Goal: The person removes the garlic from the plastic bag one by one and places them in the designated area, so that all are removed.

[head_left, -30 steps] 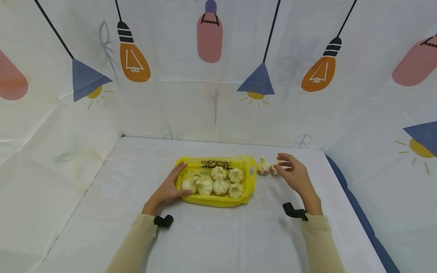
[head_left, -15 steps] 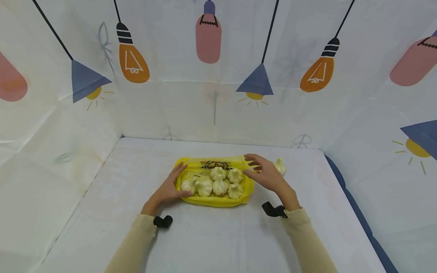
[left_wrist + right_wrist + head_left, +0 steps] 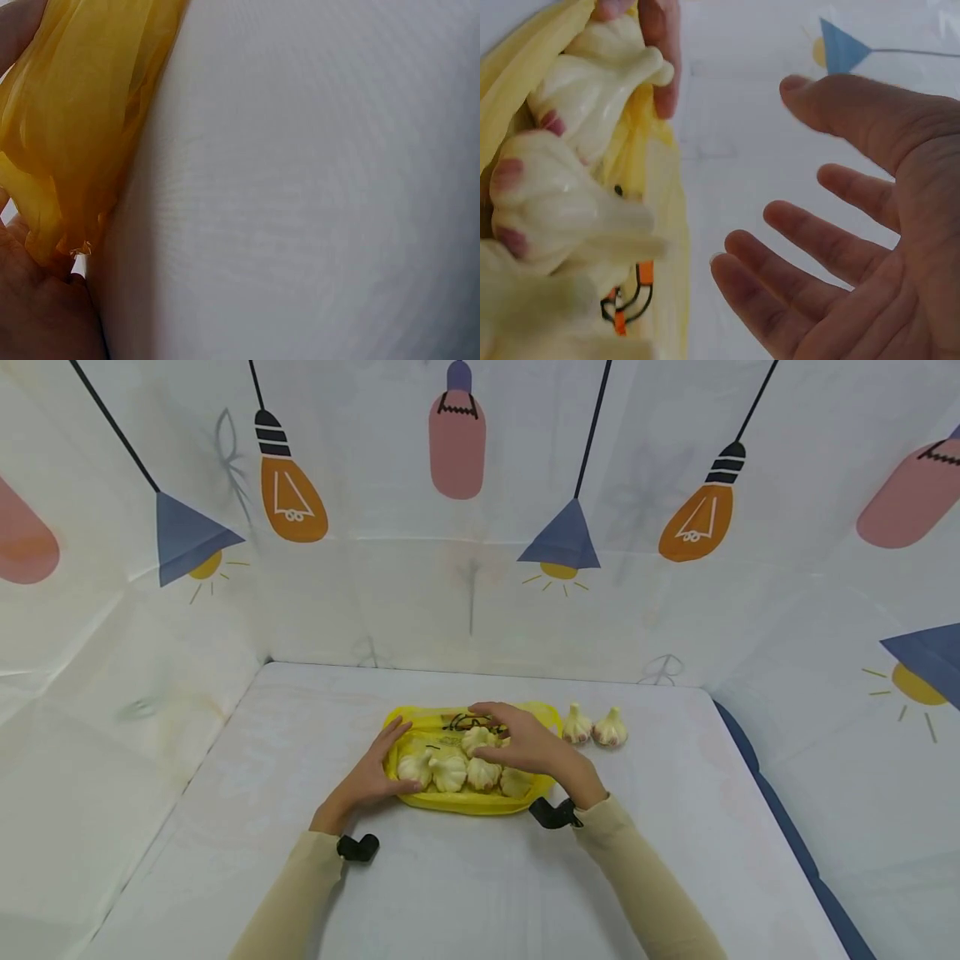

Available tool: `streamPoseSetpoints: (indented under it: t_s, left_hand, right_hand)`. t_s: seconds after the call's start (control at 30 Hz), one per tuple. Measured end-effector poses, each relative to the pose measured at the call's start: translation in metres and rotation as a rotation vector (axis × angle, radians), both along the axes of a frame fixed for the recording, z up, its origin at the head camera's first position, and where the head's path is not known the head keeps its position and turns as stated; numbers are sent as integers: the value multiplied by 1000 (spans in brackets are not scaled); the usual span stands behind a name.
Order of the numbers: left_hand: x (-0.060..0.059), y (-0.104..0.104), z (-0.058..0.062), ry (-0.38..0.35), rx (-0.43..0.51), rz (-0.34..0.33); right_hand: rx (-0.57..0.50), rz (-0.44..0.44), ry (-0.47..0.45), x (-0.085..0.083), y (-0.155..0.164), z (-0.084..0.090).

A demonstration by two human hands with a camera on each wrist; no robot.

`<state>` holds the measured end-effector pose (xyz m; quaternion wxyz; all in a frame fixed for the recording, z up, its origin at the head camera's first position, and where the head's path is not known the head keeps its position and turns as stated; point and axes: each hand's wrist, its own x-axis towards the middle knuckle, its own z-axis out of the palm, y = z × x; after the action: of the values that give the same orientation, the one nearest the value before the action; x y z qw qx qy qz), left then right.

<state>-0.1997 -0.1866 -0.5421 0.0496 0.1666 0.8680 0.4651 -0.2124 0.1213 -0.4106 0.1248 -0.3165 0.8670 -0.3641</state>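
Black-and-orange print (image 3: 644,271) on the yellow bag (image 3: 465,804), no word legible; could be a drawing. Garlic (image 3: 449,772) sits in the bag, at least five bulbs showing: creamy white, glossy, stubby stems, purplish patches on some in the right wrist view. Two loose bulbs (image 3: 610,727) rest stem-up on the table (image 3: 465,893), just right of the bag. Left hand (image 3: 373,773) grips the bag's left end, thumb nearside, fingers farside. Right hand (image 3: 531,745) hovers over the right half, thumb and fingers wide apart, holding nothing.
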Motion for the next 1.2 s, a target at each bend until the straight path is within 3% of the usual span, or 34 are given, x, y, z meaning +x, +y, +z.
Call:
streamPoseSetpoints:
  t_s: [0.37, 0.53, 0.8, 1.2]
  left_hand:
    - [2, 1, 4, -17, 16, -13]
    - [2, 0, 3, -23, 16, -7]
    - [1, 1, 2, -11, 11, -8]
    - [2, 2, 4, 3, 34, -24]
  right_hand:
    - [159, 155, 73, -12, -41, -12]
    - [227, 167, 25, -13, -52, -21]
    - [375, 148, 43, -10, -59, -33]
    - [415, 186, 59, -9, -61, -36]
